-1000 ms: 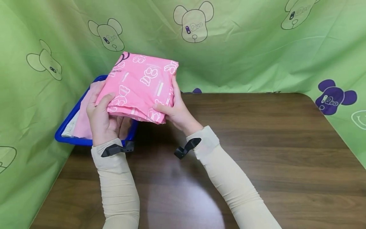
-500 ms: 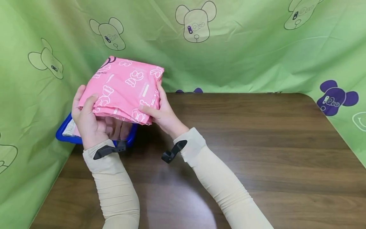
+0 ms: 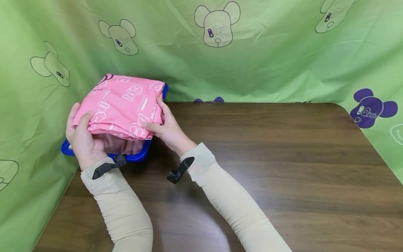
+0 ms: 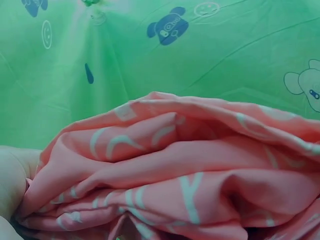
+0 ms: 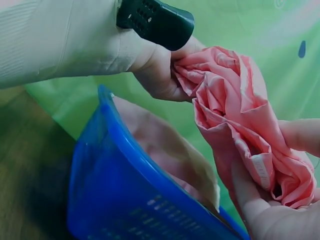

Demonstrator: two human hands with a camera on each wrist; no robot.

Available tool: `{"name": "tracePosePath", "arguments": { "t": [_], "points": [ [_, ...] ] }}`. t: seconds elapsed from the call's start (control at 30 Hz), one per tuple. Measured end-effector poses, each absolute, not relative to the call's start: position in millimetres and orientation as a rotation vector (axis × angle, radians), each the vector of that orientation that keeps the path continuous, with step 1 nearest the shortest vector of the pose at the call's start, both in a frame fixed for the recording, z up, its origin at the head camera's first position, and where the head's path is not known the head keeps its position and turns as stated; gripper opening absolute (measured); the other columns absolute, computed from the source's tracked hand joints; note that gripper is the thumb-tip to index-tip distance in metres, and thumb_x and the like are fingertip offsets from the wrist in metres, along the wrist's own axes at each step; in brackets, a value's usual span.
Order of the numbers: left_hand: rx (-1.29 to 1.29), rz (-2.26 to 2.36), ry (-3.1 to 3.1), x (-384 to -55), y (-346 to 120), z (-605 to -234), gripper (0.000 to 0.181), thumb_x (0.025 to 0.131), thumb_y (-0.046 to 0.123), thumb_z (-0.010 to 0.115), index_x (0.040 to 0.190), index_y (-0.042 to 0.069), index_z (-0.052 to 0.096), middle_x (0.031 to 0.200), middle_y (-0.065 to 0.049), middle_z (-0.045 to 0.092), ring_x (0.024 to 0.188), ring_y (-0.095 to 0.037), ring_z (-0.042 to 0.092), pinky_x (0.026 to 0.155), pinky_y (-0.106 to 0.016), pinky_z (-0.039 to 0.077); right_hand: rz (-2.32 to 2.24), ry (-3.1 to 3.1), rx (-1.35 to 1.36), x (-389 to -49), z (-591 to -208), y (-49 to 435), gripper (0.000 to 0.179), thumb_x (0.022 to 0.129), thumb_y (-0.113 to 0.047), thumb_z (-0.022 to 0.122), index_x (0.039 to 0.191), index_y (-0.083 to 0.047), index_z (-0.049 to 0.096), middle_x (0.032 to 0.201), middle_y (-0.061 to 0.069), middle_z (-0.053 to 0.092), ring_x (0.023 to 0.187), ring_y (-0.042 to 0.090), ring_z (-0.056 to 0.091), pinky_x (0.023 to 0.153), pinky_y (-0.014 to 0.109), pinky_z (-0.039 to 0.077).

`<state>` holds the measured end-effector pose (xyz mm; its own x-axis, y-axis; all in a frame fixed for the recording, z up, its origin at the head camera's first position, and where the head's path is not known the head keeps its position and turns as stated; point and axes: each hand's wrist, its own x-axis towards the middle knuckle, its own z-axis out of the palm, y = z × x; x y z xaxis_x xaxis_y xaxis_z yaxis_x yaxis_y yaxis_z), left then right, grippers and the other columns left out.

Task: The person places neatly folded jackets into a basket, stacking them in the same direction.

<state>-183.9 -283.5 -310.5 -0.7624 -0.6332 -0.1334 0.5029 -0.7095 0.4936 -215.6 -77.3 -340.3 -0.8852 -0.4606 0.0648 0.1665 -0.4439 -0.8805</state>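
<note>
A folded pink cloth (image 3: 122,105) with white bear outlines is held up between both hands, above a blue plastic basket (image 3: 138,156). My left hand (image 3: 84,138) grips its left edge, thumb on top and fingers beneath. On the right edge, my right hand (image 3: 167,127) pinches it the same way, thumb over the near corner. Seen from the right wrist, the bundle (image 5: 235,120) hangs apart from the basket's rim (image 5: 135,155). Loose folds of the cloth (image 4: 165,170) fill the lower left wrist view. Inside the basket lies paler pink fabric (image 5: 155,135), partly hidden by the bundle.
The basket stands on a brown wooden table (image 3: 267,168), near its left back corner. A green curtain (image 3: 170,45) printed with bear figures hangs behind the table and along its sides. Each wrist carries a black camera mount (image 3: 181,169).
Both hands have carried the folded pink cloth left and down, from partly beside the basket to over it. The cloth now covers more of the basket's contents. Neither grip has changed.
</note>
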Motion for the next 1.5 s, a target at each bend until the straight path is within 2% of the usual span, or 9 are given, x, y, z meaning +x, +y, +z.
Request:
{"name": "tracePosePath", "arguments": {
  "t": [0.17, 0.5, 0.63, 0.83, 0.97, 1.07, 1.33, 1.43, 1.5],
  "points": [
    [0.405, -2.374, -0.513, -184.7, -288.6, -312.0, 0.064, 0.074, -0.027, 0.068, 0.133, -0.002, 0.06, 0.13, -0.015, 0.06, 0.112, -0.03, 0.065, 0.086, -0.036, 0.059, -2.359, 1.322, -0.376, -213.5, -340.3, -89.0, 0.095, 0.093, 0.016, 0.056, 0.163, -0.026, 0.01, 0.16, 0.009, 0.03, 0.136, 0.037, 0.048, 0.106, 0.05, 0.045],
    [0.425, -2.335, -0.52, -186.4, -292.6, -317.4, 0.065, 0.077, -0.027, 0.065, 0.135, 0.001, 0.055, 0.13, -0.013, 0.058, 0.115, -0.028, 0.062, 0.089, -0.034, 0.058, -2.25, 1.468, -0.299, -215.4, -350.8, -100.9, 0.094, 0.092, 0.011, 0.062, 0.163, -0.021, 0.01, 0.155, 0.012, 0.034, 0.13, 0.036, 0.054, 0.104, 0.045, 0.048],
    [0.421, -2.34, -0.571, -185.3, -293.4, -319.0, 0.067, 0.08, -0.027, 0.062, 0.137, 0.005, 0.052, 0.132, -0.01, 0.055, 0.12, -0.028, 0.059, 0.089, -0.034, 0.057, -2.152, 1.632, -0.354, -216.6, -353.0, -99.3, 0.095, 0.092, 0.007, 0.066, 0.163, -0.019, 0.01, 0.153, 0.013, 0.037, 0.12, 0.032, 0.062, 0.097, 0.04, 0.054],
    [0.455, -2.325, -0.657, -182.6, -295.4, -321.3, 0.078, 0.077, -0.032, 0.058, 0.138, 0.015, 0.049, 0.135, -0.005, 0.049, 0.119, -0.026, 0.055, 0.08, -0.033, 0.06, -1.956, 1.971, -0.442, -213.5, -352.3, -94.5, 0.089, 0.093, -0.006, 0.071, 0.163, -0.014, 0.016, 0.146, 0.017, 0.045, 0.091, 0.028, 0.068, 0.077, 0.036, 0.061],
    [0.532, -2.238, -0.827, -181.4, -296.0, -322.4, 0.077, 0.081, -0.031, 0.053, 0.139, 0.019, 0.048, 0.136, -0.002, 0.044, 0.116, -0.022, 0.052, 0.073, -0.029, 0.059, -1.762, 2.294, -0.504, -208.6, -353.3, -91.5, 0.083, 0.094, -0.018, 0.072, 0.161, -0.011, 0.025, 0.151, 0.015, 0.047, 0.111, 0.029, 0.064, 0.091, 0.036, 0.057],
    [0.568, -2.177, -0.944, -180.5, -295.7, -322.5, 0.074, 0.084, -0.028, 0.05, 0.14, 0.02, 0.046, 0.138, 0.0, 0.042, 0.116, -0.02, 0.05, 0.071, -0.025, 0.057, -1.626, 2.492, -0.549, -204.1, -354.7, -90.2, 0.08, 0.093, -0.025, 0.073, 0.159, -0.009, 0.03, 0.152, 0.014, 0.048, 0.128, 0.029, 0.053, 0.102, 0.036, 0.051],
    [0.672, -2.099, -1.127, -177.6, -296.4, -320.9, 0.071, 0.087, -0.025, 0.046, 0.141, 0.021, 0.041, 0.149, 0.005, 0.031, 0.101, -0.018, 0.052, 0.056, -0.02, 0.051, -1.442, 2.609, -0.665, -198.7, -366.1, -88.3, 0.052, 0.102, -0.024, 0.061, 0.144, -0.006, 0.036, 0.137, 0.022, 0.059, 0.137, 0.035, 0.037, 0.106, 0.04, 0.047],
    [0.684, -2.078, -1.174, -177.8, -296.8, -321.4, 0.07, 0.087, -0.024, 0.045, 0.141, 0.02, 0.039, 0.149, 0.004, 0.031, 0.097, -0.017, 0.051, 0.056, -0.02, 0.049, -1.37, 2.657, -0.754, -199.4, -368.1, -88.3, 0.046, 0.104, -0.022, 0.057, 0.143, -0.005, 0.04, 0.134, 0.02, 0.062, 0.141, 0.038, 0.035, 0.112, 0.043, 0.041],
    [0.688, -2.068, -1.187, -178.0, -297.3, -322.1, 0.068, 0.088, -0.023, 0.043, 0.141, 0.019, 0.039, 0.146, 0.002, 0.034, 0.097, -0.017, 0.051, 0.058, -0.02, 0.05, -1.284, 2.723, -0.827, -200.4, -369.1, -88.9, 0.044, 0.104, -0.023, 0.056, 0.143, -0.006, 0.045, 0.134, 0.016, 0.064, 0.138, 0.034, 0.043, 0.118, 0.042, 0.032]
  ]
}}
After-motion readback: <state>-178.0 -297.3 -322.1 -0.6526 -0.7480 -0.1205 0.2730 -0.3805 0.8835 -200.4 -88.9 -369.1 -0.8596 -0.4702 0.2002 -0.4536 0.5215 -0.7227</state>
